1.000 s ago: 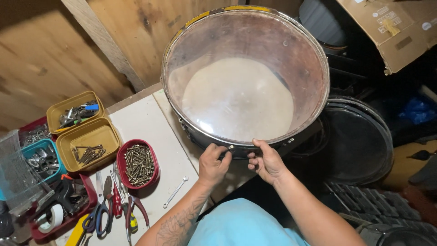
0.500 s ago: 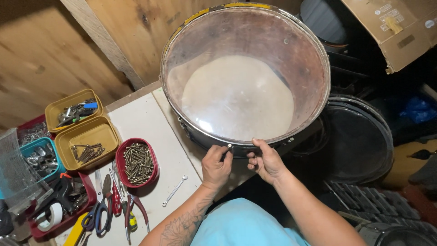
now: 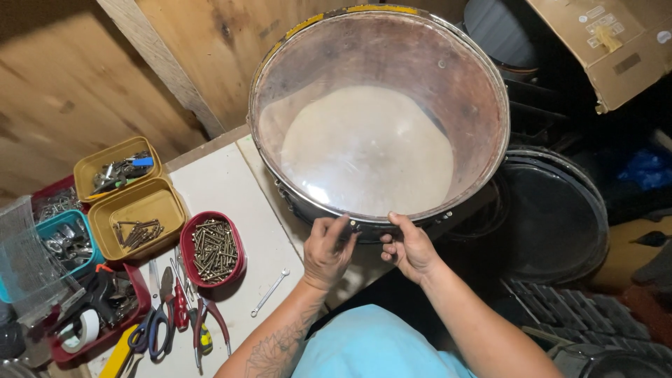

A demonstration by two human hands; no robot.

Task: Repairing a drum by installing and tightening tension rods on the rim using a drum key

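- The left hand (image 3: 326, 253) and the right hand (image 3: 411, 246) are both at the near rim of a large drum (image 3: 378, 126), just beside each other but not touching.
- The left hand has its fingers curled, with the fingertips pressed on the metal hoop of the drum; whether it pinches a small part there, I cannot tell.
- The right hand has its thumb up on the hoop and the other fingers bent under the rim, so it grips the edge of the drum.
- The drum lies directly beyond both hands, tilted, with its clear head facing up; it rests partly on the white surface (image 3: 224, 189) and partly past its edge.
- To the left of the left hand, near it, a small wrench (image 3: 270, 292) lies on the surface.
- Further left there is a red tray of screws (image 3: 213, 247), and beyond it two yellow trays (image 3: 137, 211) with small metal parts.
- Below these, near the left forearm, lie pliers with red handles (image 3: 210, 325) and scissors (image 3: 155, 329).
- To the right of the right hand, well apart, a black drum (image 3: 553, 217) lies lower down.
- A cardboard box (image 3: 602, 49) is far beyond the right hand.
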